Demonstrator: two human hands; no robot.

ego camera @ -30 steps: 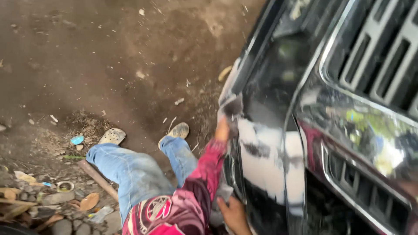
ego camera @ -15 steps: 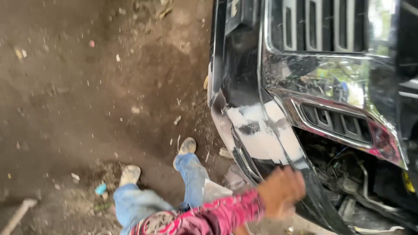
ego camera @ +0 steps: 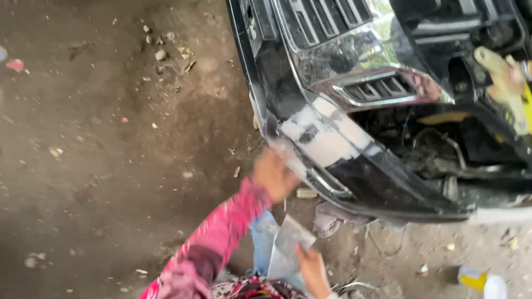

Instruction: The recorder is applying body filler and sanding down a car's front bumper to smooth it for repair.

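— Right, item by item, from the left edge across. What do you log first?

— Dirt ground (ego camera: 100, 138), littered with small stones and scraps. Then my left arm in its pink patterned sleeve (ego camera: 221, 232), running up and to the right from the lower edge.

— And the hand on it?

— Left hand (ego camera: 274, 176), blurred, raised against the lower corner of the black bumper (ego camera: 354, 166). I judge it to be touching the pale grey sanded patch (ego camera: 327, 135) at that patch's lower left end. Whether the fingers are flat or curled, I cannot tell; nothing shows in them.

— How does the patch lie from that hand?

— Up and to the right. Its long axis follows the bumper's edge, slanting from upper left down to lower right. The left hand is the nearer by far.

— Next entry?

— Right hand (ego camera: 311, 268), low in the frame, below the bumper and well apart from the patch. Its fingers are closed on a grey sheet (ego camera: 288, 243), probably abrasive paper, held by its lower edge so the sheet stands up toward the left hand.

— Further right?

— A grey rag (ego camera: 332, 217) on the ground beneath the bumper, the chrome grille trim (ego camera: 377, 88) above, exposed wiring behind the gap, and a yellow-and-white container (ego camera: 476, 277) at the lower right corner.
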